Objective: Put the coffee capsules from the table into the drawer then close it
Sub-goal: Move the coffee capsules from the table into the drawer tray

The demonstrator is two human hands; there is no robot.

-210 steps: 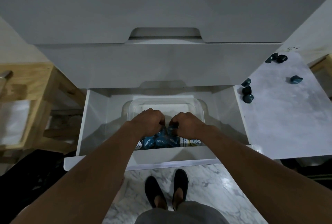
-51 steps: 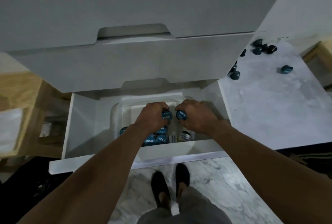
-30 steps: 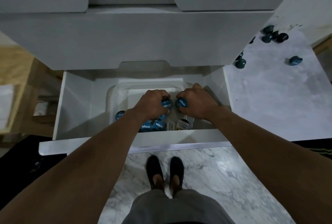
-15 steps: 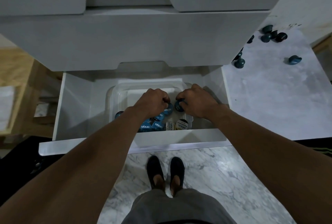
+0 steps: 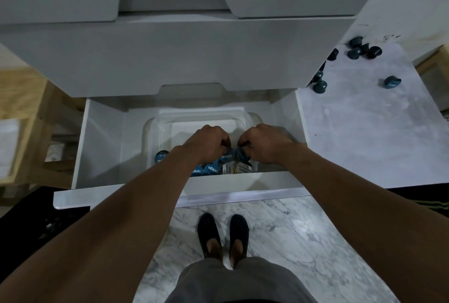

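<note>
Curled knuckles hide both hands' fingertips. The upper drawer front (image 5: 182, 55) overhangs, cutting off some loose capsules (image 5: 359, 51) on the table (image 5: 364, 137). In the open drawer (image 5: 102, 145), a clear tub (image 5: 155, 128) holds piled capsules (image 5: 211, 169); above them the left hand (image 5: 209, 143) pinches a lettered capsule (image 5: 227, 157), the right hand (image 5: 263, 143) a dark capsule (image 5: 241, 153).

I read the drawer (image 5: 102, 145) as smooth, matt white board. The tub (image 5: 150, 132) is clear, glossy plastic, and the capsules (image 5: 211, 169) have shiny printed lids. The table (image 5: 364, 145) looks like polished veined marble — the rack (image 5: 31, 98) is bare wood.
</note>
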